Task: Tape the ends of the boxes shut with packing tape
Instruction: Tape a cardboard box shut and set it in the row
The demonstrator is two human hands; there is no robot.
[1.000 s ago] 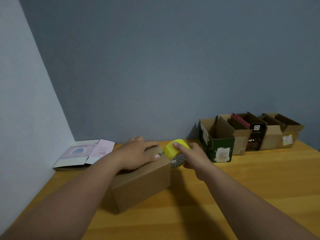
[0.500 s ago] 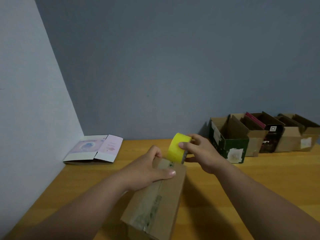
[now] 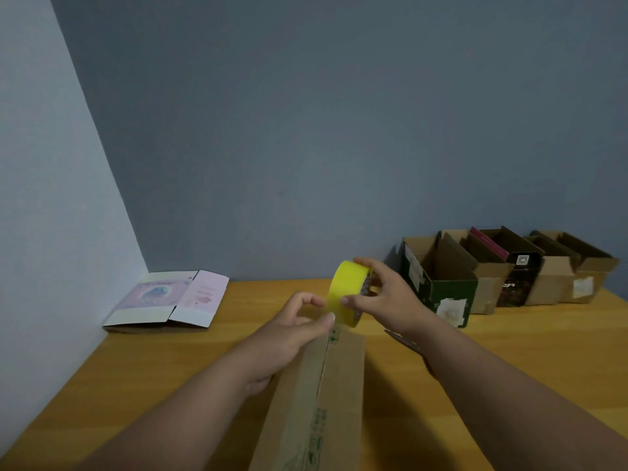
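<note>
Yellow tape roll point(image 3: 346, 292) in right grip point(image 3: 384, 297) | left grip point(image 3: 292, 326) pinching tape | open boxes point(image 3: 503, 270) right.

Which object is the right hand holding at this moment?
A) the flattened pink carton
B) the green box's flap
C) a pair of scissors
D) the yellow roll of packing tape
D: the right hand has its fingers curled round the yellow roll of packing tape, held above the far end of the brown box.
</note>
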